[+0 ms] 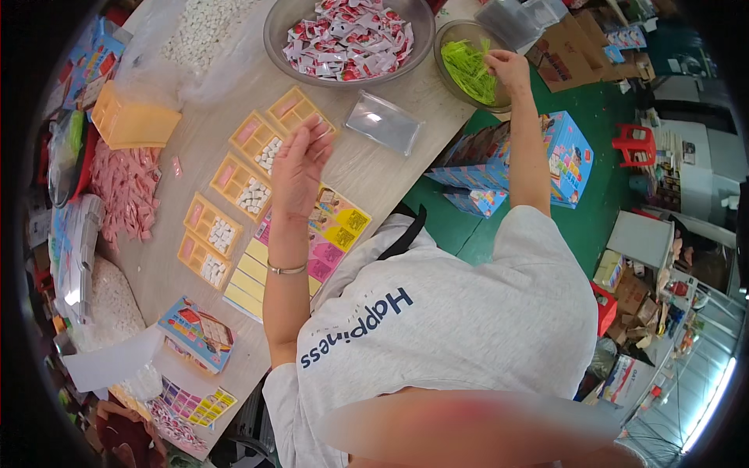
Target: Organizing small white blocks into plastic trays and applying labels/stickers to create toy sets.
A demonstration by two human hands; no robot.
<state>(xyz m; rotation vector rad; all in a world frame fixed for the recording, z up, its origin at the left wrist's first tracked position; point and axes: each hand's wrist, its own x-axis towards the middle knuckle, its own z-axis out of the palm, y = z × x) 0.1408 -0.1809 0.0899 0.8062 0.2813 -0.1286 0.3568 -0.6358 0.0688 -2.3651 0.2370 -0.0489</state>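
Observation:
My left hand [300, 168] is over the upper end of a row of yellow compartment trays [228, 181], fingers curled together; what they hold, if anything, is too small to make out. Several trays contain white pellets [254, 195] in one compartment and a flat pink piece [226, 173] in another. Out to the right, my right hand [511, 70] pinches thin bright green plastic sticks [472, 72] at the edge of a round bowl [446, 37]. Between my hands lies a clear plastic lid or case [384, 122] on the table.
A large basin [273, 39] of red-and-white sachets stands at the far side. Pink strips [121, 191] are heaped at left, beside stacked yellow trays [134, 117]. Printed sheets [324, 249] lie under my left forearm. A blue printed box [199, 331] sits near left; more boxes [566, 160] stand right.

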